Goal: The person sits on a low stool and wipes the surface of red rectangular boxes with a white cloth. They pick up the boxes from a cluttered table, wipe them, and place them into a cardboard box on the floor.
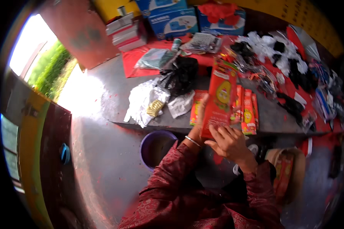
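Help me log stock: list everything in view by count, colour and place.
Held packet: one, red, centre
Loose packets: several, red, on ledge
Bag: one, black, ledge middle
Wrapping: uncounted, white, ledge left
Patterned piece: one, yellow, on wrapping
Blue boxes: at least three, blue, back
Stacked boxes: several, white and pink, back left
Bundle: one, red, on blue box
Clutter: uncounted, mixed colours, ledge right
Basin: one, purple, floor
Container: one, beige, floor right
Blue object: one, blue, far left
Sleeves: two, maroon, below
Left hand: one, packet's left edge
Right hand: one, packet's lower front

The packet (221, 95) is red and yellow, the basin (142, 150) purple, the sleeves (166, 168) patterned maroon.
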Demonstrator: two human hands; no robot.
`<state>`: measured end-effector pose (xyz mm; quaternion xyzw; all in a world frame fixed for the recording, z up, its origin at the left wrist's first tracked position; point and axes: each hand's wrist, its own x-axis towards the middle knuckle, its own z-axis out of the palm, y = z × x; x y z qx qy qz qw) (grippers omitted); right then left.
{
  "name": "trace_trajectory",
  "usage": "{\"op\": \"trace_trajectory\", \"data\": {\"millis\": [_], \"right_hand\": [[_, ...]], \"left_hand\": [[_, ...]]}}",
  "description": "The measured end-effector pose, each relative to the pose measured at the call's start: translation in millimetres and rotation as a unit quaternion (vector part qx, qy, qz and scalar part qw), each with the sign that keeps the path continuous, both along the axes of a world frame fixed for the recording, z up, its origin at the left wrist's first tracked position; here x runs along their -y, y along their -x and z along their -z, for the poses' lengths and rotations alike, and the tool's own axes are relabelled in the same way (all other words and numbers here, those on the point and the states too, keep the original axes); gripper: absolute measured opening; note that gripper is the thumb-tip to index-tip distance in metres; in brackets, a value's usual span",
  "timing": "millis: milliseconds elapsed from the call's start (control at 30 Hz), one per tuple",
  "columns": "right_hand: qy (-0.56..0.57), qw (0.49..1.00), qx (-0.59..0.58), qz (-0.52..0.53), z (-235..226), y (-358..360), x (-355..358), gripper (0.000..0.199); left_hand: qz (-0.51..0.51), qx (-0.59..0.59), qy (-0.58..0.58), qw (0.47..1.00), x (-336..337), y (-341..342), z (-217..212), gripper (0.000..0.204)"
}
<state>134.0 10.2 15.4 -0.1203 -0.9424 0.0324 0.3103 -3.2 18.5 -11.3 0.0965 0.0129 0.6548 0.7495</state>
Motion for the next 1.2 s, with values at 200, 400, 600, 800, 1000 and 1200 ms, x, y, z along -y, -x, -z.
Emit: {"op": "trace_trajectory", "data": {"millis": [200, 400, 600, 800, 1000, 1200], "right_hand": [[0.537, 0.800, -0.267, -0.034, -26.9, -31.8, -26.6, 0.009], [0.340, 0.792, -0.492, 0.123, -36.8, -47.3, -57.2, 0.009], [0.111, 0.861, -0.434, 0.239, -34.5, -52.7, -94.6, 0.012], [0.338, 0.872, -0.309, 0.171, 1.8, -36.1, -70.7, 0.023], [0.518, 0.769, -0.288, 0.239, 20.7, -73.4, -77.5, 0.061], [0.695, 0.641, -0.316, 0.076, 22.4, -77.9, -68.9, 0.019]], "left_hand": [[-0.026, 0.013, 0.031, 0.999, -4.5, -20.6, -11.1, 0.075], [0.128, 0.000, -0.017, 0.992, -1.1, -32.9, -2.6, 0.076], [0.205, -0.013, -0.022, 0.978, 6.2, -48.4, -0.1, 0.076], [0.028, -0.203, 0.088, 0.975, 3.3, -40.6, 11.8, 0.070], [-0.044, -0.289, 0.010, 0.956, -7.7, -29.4, 10.8, 0.070], [-0.076, -0.388, 0.093, 0.914, -31.7, -26.8, 33.8, 0.068]]}}
